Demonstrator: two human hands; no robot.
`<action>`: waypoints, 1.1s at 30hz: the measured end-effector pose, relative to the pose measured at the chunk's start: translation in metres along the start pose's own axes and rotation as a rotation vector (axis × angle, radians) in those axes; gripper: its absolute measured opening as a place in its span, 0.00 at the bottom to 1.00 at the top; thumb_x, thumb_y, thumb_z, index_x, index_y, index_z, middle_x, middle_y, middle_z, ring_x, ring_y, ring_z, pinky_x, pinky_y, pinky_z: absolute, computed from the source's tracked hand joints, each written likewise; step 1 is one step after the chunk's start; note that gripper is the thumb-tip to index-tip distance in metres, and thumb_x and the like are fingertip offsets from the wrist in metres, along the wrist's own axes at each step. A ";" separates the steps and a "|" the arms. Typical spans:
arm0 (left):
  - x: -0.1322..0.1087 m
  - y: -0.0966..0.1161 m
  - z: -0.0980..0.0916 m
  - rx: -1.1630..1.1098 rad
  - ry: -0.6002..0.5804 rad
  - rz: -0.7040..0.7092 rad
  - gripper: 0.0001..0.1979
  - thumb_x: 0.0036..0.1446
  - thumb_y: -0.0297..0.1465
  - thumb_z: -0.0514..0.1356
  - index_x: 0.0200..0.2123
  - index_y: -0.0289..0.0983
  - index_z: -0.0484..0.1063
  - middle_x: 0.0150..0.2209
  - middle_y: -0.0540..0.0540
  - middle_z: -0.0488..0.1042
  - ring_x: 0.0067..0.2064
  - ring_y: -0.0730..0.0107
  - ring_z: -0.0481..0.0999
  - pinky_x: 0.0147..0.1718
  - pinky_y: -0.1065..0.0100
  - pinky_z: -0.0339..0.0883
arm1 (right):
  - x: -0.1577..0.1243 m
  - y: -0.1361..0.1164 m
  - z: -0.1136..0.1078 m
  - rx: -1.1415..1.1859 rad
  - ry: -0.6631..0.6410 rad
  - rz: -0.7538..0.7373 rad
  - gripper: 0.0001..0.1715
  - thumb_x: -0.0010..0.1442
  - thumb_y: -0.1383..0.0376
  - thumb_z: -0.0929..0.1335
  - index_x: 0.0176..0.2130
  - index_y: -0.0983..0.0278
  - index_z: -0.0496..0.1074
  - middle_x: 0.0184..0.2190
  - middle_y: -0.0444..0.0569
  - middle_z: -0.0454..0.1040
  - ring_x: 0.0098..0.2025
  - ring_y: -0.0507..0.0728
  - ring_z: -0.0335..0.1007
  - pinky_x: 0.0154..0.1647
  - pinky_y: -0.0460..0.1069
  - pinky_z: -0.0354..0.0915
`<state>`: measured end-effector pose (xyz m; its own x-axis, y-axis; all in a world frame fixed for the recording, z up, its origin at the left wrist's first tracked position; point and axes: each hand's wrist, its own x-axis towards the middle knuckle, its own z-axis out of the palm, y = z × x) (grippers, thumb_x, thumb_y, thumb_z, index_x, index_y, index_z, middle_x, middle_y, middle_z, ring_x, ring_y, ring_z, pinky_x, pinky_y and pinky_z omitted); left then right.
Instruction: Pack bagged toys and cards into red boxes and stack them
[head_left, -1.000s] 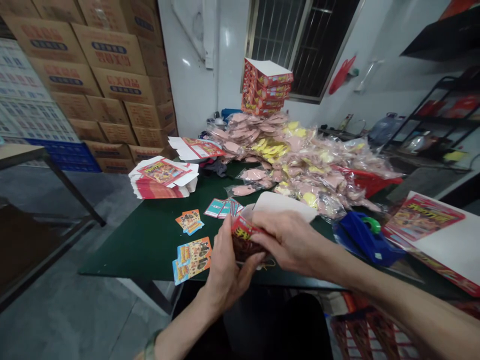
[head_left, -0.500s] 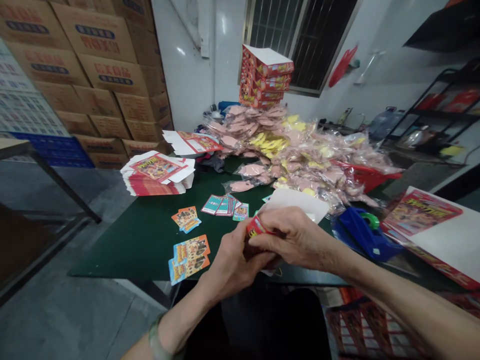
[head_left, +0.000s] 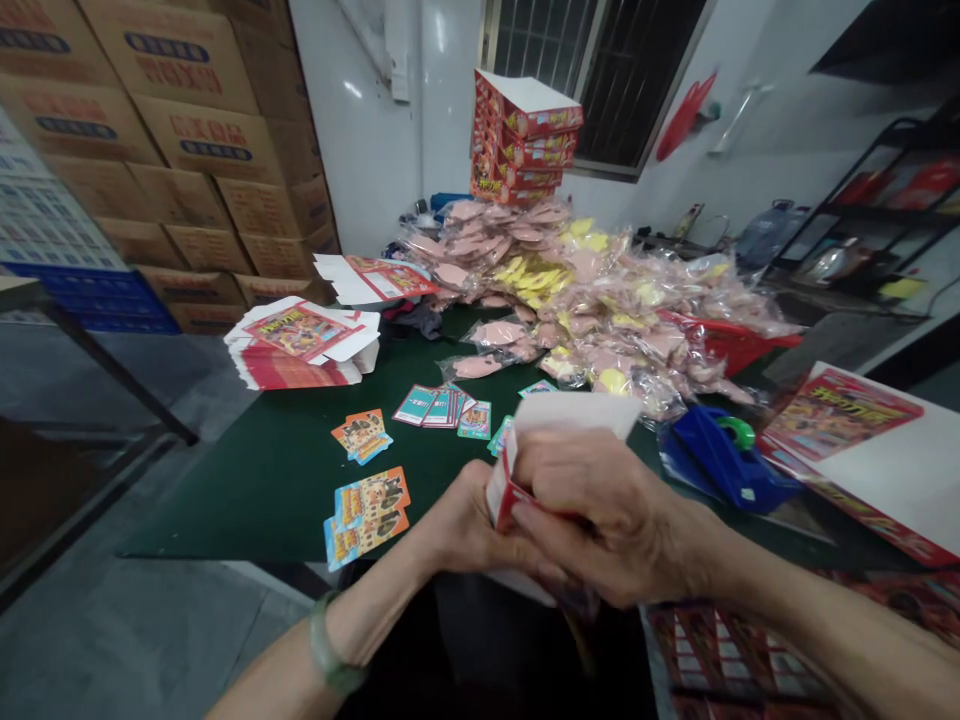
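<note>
A red-and-white cardboard box [head_left: 576,409], its white flap standing up, is between my hands near the front edge of the table. My left hand [head_left: 474,530] grips its left side, the fingers mostly hidden behind the cardboard. Curled over the near side and opening of the box, my right hand [head_left: 611,510] presses its thumb on the red edge; its fingertips are out of sight inside or behind the panel. Just beyond lie teal cards [head_left: 435,406] in a fan. Orange-and-blue cards [head_left: 367,515] rest left of my left hand.
Wrapped pink and yellow pieces [head_left: 540,290] are heaped at the back, below stacked red boxes [head_left: 517,140]. Flattened cartons [head_left: 300,345] lie on the left. A blue tape dispenser [head_left: 724,460] and a large printed carton [head_left: 862,450] occupy the right. Brown cartons [head_left: 187,130] stand against the wall.
Both hands have brought the box slightly down and nearer to me, and it has turned so more of its white flap and red side shows. My right hand reaches further over it.
</note>
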<state>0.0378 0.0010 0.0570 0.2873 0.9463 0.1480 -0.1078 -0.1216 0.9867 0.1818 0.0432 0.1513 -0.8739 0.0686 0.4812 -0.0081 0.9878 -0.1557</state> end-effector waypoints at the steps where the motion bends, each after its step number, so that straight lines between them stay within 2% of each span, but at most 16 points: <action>1: 0.002 0.002 -0.004 0.000 0.037 0.008 0.12 0.38 0.35 0.70 0.23 0.34 0.74 0.24 0.48 0.77 0.27 0.65 0.76 0.28 0.66 0.72 | -0.001 0.003 -0.001 -0.133 0.027 0.050 0.18 0.62 0.67 0.59 0.21 0.64 0.62 0.20 0.45 0.64 0.24 0.51 0.58 0.26 0.47 0.52; 4: 0.009 0.009 -0.020 0.084 0.177 0.051 0.12 0.46 0.35 0.66 0.33 0.34 0.75 0.32 0.45 0.79 0.33 0.64 0.78 0.33 0.64 0.73 | -0.007 0.012 -0.005 -0.483 0.056 0.212 0.16 0.63 0.62 0.62 0.25 0.65 0.65 0.22 0.47 0.67 0.24 0.51 0.60 0.24 0.48 0.50; 6: 0.014 0.013 -0.029 0.172 0.220 0.083 0.15 0.46 0.34 0.66 0.38 0.33 0.74 0.36 0.43 0.80 0.37 0.61 0.78 0.36 0.63 0.73 | -0.010 0.019 -0.004 -0.567 0.078 0.245 0.15 0.63 0.64 0.62 0.26 0.65 0.66 0.23 0.47 0.68 0.24 0.52 0.62 0.24 0.47 0.52; 9: 0.019 0.013 -0.038 0.249 0.196 0.112 0.16 0.47 0.34 0.65 0.39 0.31 0.74 0.37 0.42 0.79 0.38 0.60 0.78 0.37 0.63 0.73 | -0.010 0.026 0.000 -0.528 0.203 0.238 0.10 0.63 0.69 0.60 0.31 0.65 0.67 0.30 0.50 0.71 0.31 0.53 0.67 0.30 0.47 0.60; 11: 0.021 0.010 -0.044 0.262 0.198 0.119 0.17 0.48 0.34 0.65 0.41 0.31 0.73 0.39 0.41 0.79 0.39 0.60 0.78 0.39 0.62 0.73 | -0.008 0.030 0.004 -0.483 0.362 0.211 0.06 0.62 0.71 0.62 0.36 0.65 0.67 0.40 0.53 0.71 0.39 0.55 0.69 0.37 0.49 0.64; 13: 0.021 0.004 -0.052 0.257 0.213 0.110 0.18 0.48 0.34 0.65 0.42 0.31 0.72 0.40 0.40 0.79 0.40 0.59 0.78 0.41 0.62 0.72 | -0.009 0.034 0.010 -0.453 0.566 0.212 0.08 0.59 0.71 0.64 0.41 0.63 0.66 0.47 0.55 0.68 0.47 0.58 0.66 0.44 0.53 0.65; 15: 0.019 -0.002 -0.061 0.247 0.240 0.098 0.19 0.49 0.35 0.64 0.44 0.31 0.71 0.42 0.39 0.78 0.41 0.58 0.78 0.41 0.61 0.73 | -0.015 0.037 0.025 -0.345 0.731 0.314 0.12 0.57 0.69 0.66 0.43 0.62 0.64 0.48 0.55 0.66 0.50 0.60 0.64 0.45 0.55 0.65; 17: 0.017 -0.006 -0.069 0.246 0.258 0.088 0.19 0.50 0.35 0.64 0.45 0.31 0.71 0.42 0.38 0.78 0.41 0.57 0.78 0.41 0.60 0.73 | -0.029 0.040 0.050 -0.156 0.781 0.476 0.13 0.57 0.67 0.67 0.43 0.62 0.63 0.46 0.55 0.66 0.49 0.59 0.65 0.41 0.54 0.66; 20: 0.013 -0.009 -0.073 0.254 0.275 0.083 0.19 0.49 0.35 0.64 0.44 0.31 0.72 0.41 0.39 0.78 0.42 0.57 0.78 0.42 0.60 0.73 | -0.059 0.040 0.099 -0.014 0.617 0.654 0.15 0.54 0.61 0.69 0.40 0.63 0.63 0.45 0.55 0.67 0.47 0.59 0.65 0.39 0.53 0.65; 22: 0.011 -0.010 -0.071 0.260 0.294 0.084 0.20 0.49 0.34 0.65 0.44 0.31 0.71 0.42 0.39 0.78 0.43 0.56 0.77 0.44 0.59 0.72 | -0.079 0.037 0.128 -0.090 0.442 0.735 0.20 0.51 0.57 0.72 0.40 0.64 0.66 0.42 0.54 0.69 0.45 0.61 0.65 0.41 0.56 0.63; 24: 0.010 -0.010 -0.066 0.260 0.313 0.079 0.20 0.49 0.34 0.64 0.45 0.31 0.71 0.43 0.39 0.78 0.44 0.55 0.77 0.44 0.59 0.72 | -0.092 0.032 0.146 -0.169 0.307 0.757 0.17 0.51 0.57 0.72 0.38 0.65 0.70 0.37 0.53 0.70 0.41 0.61 0.65 0.39 0.55 0.62; 26: 0.009 -0.009 -0.062 0.260 0.332 0.080 0.20 0.50 0.34 0.64 0.46 0.32 0.70 0.44 0.39 0.77 0.45 0.55 0.77 0.44 0.59 0.72 | -0.100 0.023 0.152 -0.184 0.258 0.695 0.08 0.58 0.62 0.68 0.32 0.65 0.72 0.29 0.50 0.70 0.35 0.58 0.64 0.36 0.53 0.60; 30: 0.006 -0.010 -0.057 0.292 0.370 0.104 0.21 0.50 0.34 0.64 0.47 0.32 0.69 0.45 0.40 0.77 0.45 0.57 0.77 0.45 0.61 0.71 | -0.123 -0.013 0.148 -0.109 0.205 0.515 0.18 0.63 0.70 0.60 0.23 0.65 0.68 0.21 0.46 0.67 0.27 0.53 0.60 0.30 0.47 0.58; 33: 0.006 -0.011 -0.057 0.312 0.357 0.107 0.21 0.50 0.35 0.64 0.46 0.32 0.70 0.44 0.40 0.77 0.44 0.57 0.77 0.44 0.61 0.72 | -0.161 -0.039 0.150 -0.008 -0.044 0.447 0.16 0.60 0.71 0.60 0.23 0.64 0.67 0.21 0.45 0.68 0.25 0.52 0.63 0.27 0.47 0.58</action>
<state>-0.0141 0.0248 0.0433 -0.0602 0.9607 0.2711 0.1873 -0.2559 0.9484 0.2496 -0.0275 -0.0492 -0.8107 0.4829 0.3311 0.3782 0.8635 -0.3335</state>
